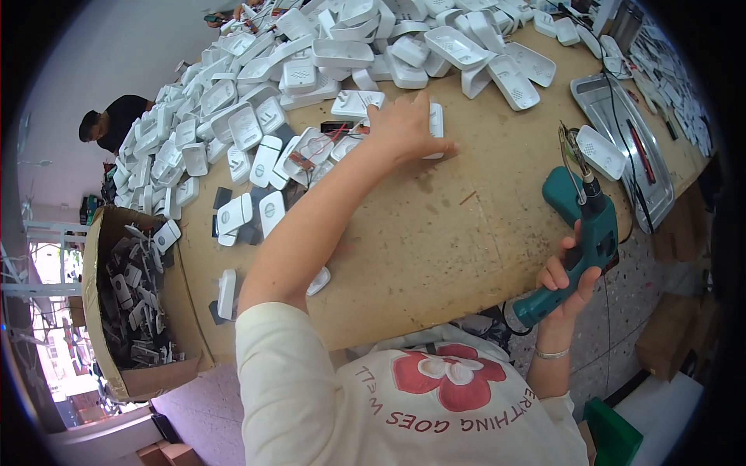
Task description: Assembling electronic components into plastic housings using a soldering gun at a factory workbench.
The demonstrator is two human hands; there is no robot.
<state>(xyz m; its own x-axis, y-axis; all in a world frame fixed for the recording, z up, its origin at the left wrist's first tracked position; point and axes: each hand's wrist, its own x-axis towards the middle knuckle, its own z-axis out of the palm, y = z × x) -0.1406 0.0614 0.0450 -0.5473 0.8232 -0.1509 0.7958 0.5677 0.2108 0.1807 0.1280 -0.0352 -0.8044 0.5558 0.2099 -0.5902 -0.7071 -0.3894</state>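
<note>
My left hand [406,130] reaches across the tabletop, its fingers curled over a white plastic casing [437,124] and its thumb along the near end. The hand covers much of that casing. In my right hand [571,276] is a green soldering gun [597,229], its metal tip and wire guide pointing up and away from me. Beside my left wrist lie open white casings [312,147] with red wires, and a small black part [336,128].
A large heap of white casings [342,54] fills the far side. At the left edge stands a cardboard box [148,380] of white and dark parts. On the right are a metal tray [659,182], a perforated white cover [601,153] and a black cable. Another person [124,116] sits far left.
</note>
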